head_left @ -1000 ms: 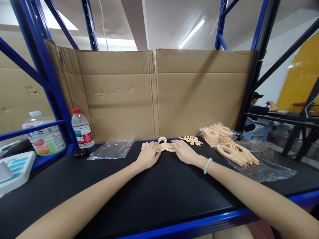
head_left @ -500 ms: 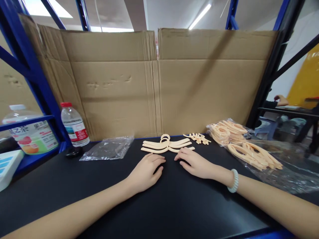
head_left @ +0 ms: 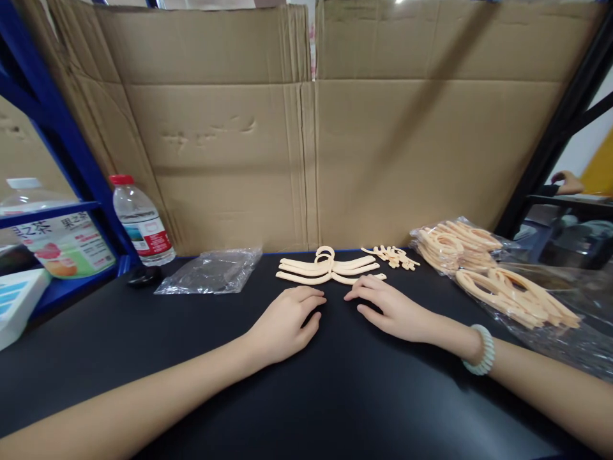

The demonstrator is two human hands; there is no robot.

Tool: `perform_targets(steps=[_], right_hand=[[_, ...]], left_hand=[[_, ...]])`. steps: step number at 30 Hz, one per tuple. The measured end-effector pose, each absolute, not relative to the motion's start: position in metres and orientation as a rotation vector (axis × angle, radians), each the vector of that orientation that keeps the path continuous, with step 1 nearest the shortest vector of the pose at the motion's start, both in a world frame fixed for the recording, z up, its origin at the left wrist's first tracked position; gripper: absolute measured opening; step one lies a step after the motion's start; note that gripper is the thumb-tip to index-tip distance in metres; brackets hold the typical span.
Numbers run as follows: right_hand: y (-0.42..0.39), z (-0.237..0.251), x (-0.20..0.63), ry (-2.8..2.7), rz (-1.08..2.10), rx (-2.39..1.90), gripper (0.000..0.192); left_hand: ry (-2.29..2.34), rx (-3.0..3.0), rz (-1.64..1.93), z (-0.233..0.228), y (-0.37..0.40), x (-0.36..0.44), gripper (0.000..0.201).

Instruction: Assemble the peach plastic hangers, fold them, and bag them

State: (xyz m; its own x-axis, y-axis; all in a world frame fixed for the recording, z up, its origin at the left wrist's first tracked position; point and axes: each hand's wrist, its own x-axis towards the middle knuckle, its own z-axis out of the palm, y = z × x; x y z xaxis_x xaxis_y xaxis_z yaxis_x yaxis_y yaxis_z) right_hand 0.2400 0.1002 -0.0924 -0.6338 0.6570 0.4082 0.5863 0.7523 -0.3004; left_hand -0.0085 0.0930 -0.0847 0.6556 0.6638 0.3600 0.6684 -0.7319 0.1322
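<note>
Several cream plastic clothes hangers (head_left: 330, 270) lie overlapped on the black table, their hooks toward the cardboard. In front of their left end rests my left hand (head_left: 290, 322), fingers apart and holding nothing. My right hand (head_left: 390, 306), with a pale coiled band on the wrist, lies open near the hangers' right arms; whether its fingertips touch them I cannot tell. Just behind and right of the hangers is a small heap of cream plastic pieces (head_left: 393, 257). Farther right, more cream hanger parts (head_left: 517, 297) lie on and in clear plastic bags (head_left: 460, 243).
A flat clear plastic bag (head_left: 211, 271) lies at the left back, beside a dark rounded object (head_left: 145, 276) and a red-capped water bottle (head_left: 142, 220). A cardboard wall (head_left: 230, 166) closes the table's back. Another person's hand (head_left: 569, 183) shows at far right.
The camera view has tilted down and come closer, so everything appears shifted and larger. Both hands stay nearly where they were on the table, still empty.
</note>
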Motion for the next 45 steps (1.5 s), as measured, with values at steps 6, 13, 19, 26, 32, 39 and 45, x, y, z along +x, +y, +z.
perform_targets(steps=[6,13,19,26,32,39,45], right_hand=[[0.096,-0.091,0.24,-2.469,0.185,-0.951,0.028],[0.094,-0.091,0.239,-2.455,0.185,-0.947,0.028],[0.094,-0.089,0.242,-2.463,0.223,-0.941,0.029],[0.096,-0.089,0.244,-2.468,0.229,-0.932,0.029],[0.116,-0.084,0.258,-2.29,0.102,-0.923,0.024],[0.169,-0.085,0.333,-2.006,-0.218,-1.47,0.028],[0.177,-0.095,0.35,-2.15,-0.266,-1.484,0.037]], left_hand=[[-1.128,-2.848,-0.631,-0.083,0.091,-0.009,0.031],[-1.156,-2.808,-0.662,-0.083,0.091,-0.01,0.032],[-1.21,-2.756,-0.631,-0.082,0.09,-0.009,0.037],[-1.401,-2.566,-0.477,-0.082,0.089,-0.008,0.053],[-1.471,-2.55,-0.445,-0.083,0.09,-0.007,0.057],[-1.519,-2.573,-0.461,-0.084,0.094,-0.009,0.058],[-1.428,-2.564,-0.518,-0.083,0.095,-0.012,0.054]])
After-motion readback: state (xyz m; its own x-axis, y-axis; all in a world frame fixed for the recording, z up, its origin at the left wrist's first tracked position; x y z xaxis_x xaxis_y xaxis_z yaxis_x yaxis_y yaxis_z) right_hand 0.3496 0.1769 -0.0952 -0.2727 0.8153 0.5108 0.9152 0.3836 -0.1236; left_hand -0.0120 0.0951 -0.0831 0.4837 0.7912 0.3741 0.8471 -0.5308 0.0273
